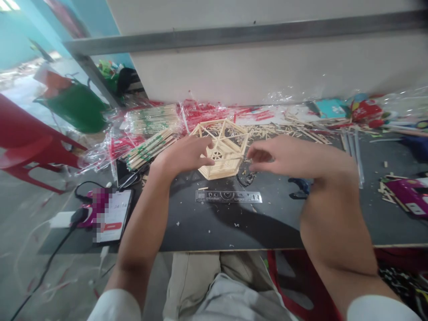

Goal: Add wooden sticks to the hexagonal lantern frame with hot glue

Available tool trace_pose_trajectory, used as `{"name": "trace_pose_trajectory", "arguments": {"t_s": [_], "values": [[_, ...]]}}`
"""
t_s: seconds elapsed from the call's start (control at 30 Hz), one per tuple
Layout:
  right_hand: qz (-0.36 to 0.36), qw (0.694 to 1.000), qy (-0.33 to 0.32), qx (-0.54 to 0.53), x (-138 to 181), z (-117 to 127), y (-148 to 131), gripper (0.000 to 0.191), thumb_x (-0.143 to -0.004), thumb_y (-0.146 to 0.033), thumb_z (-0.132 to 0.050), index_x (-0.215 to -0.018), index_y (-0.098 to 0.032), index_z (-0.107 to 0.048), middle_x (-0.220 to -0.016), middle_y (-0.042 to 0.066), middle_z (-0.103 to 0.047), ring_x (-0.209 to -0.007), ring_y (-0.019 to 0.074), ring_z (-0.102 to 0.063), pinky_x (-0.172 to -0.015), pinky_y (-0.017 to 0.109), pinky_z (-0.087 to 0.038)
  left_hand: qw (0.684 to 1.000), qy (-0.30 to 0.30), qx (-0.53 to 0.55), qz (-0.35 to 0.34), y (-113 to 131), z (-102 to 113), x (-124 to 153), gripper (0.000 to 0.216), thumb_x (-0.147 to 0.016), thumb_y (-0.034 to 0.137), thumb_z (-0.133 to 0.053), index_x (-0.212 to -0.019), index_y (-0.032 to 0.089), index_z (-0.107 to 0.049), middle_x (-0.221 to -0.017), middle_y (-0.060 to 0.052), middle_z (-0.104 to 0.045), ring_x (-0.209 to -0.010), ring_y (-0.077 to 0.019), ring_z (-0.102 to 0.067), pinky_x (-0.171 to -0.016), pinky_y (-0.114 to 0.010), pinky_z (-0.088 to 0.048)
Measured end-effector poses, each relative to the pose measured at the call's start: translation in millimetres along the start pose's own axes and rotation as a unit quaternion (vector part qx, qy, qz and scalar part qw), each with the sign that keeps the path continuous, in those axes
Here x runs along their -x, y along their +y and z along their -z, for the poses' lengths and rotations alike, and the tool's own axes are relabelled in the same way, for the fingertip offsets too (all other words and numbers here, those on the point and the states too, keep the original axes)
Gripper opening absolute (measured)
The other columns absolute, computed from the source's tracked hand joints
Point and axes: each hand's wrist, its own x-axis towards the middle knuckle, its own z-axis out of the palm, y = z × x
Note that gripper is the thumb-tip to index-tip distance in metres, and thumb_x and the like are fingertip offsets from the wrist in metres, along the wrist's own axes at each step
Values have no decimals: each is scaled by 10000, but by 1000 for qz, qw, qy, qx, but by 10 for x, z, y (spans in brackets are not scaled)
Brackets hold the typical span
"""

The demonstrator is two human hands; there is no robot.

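A hexagonal frame of thin wooden sticks (224, 171), with spokes across its open top and a small wheel-like pattern inside, sits on the dark table. My left hand (183, 154) is at its left side, thumb and fingers apart and overlapping the frame's edge; whether they touch it I cannot tell. On the other side, my right hand (281, 154) hovers by the frame's right edge with fingers curved and spread from the thumb, nothing visible between them. A clear stencil ruler (228, 197) lies flat in front of the frame.
Bundled sticks (152, 147) and plastic wrappers line the back left. Loose stick pieces (267, 131) are scattered behind the frame. A phone (115, 216) with cables lies at the left edge, a dark blue tool (299, 188) under my right wrist, and a purple packet (406, 194) far right.
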Motion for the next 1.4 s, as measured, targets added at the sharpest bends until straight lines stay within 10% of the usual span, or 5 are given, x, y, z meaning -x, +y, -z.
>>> {"name": "trace_pose_trajectory", "arguments": {"t_s": [0.23, 0.57, 0.87, 1.13, 1.4], "values": [[17, 994, -112, -8, -6, -402, 47, 185, -863, -398, -717, -937, -229, -718, -951, 78, -783, -827, 259, -721, -696, 350, -474, 998, -28, -4, -60, 56, -3, -25, 257, -934, 202, -575, -1152, 228, -711, -1094, -31, -788, -992, -215, -708, -790, -306, -432], [43, 992, -113, -24, -101, -899, 278, 280, -765, -354, -845, -928, -217, -663, -935, 46, -685, -852, 214, -613, -727, 313, -418, 999, -26, -8, -39, 26, 53, 67, 176, -906, 246, -586, -991, 222, -738, -1016, -39, -792, -913, -218, -694, -835, -332, -468], [104, 983, -115, -103, -62, -807, 337, 275, -854, -435, -716, -750, -218, -584, -759, 8, -651, -694, 161, -557, -689, 311, -404, 984, 176, 8, 1, 45, 226, 423, 257, -994, 363, -556, -1074, 208, -746, -1051, -52, -780, -987, -232, -704, -961, -363, -509], [73, 978, -39, -194, -155, -927, 319, 337, -855, -535, -717, -872, -204, -661, -749, 33, -722, -685, 180, -641, -689, 297, -447, 917, 322, 50, 229, -596, -555, 270, 347, -1049, 301, -390, -1259, 213, -653, -1178, -105, -745, -1071, -233, -680, -1013, -390, -526], [85, 992, 53, -72, -259, -1116, 313, 384, -960, -569, -599, -860, -213, -704, -744, 57, -747, -690, 200, -662, -723, 311, -415, 907, 217, -35, 358, -819, -910, 218, 466, -989, 279, -411, -1356, 127, -654, -1410, -248, -632, -1358, -433, -539, -1118, -591, -440]]}}
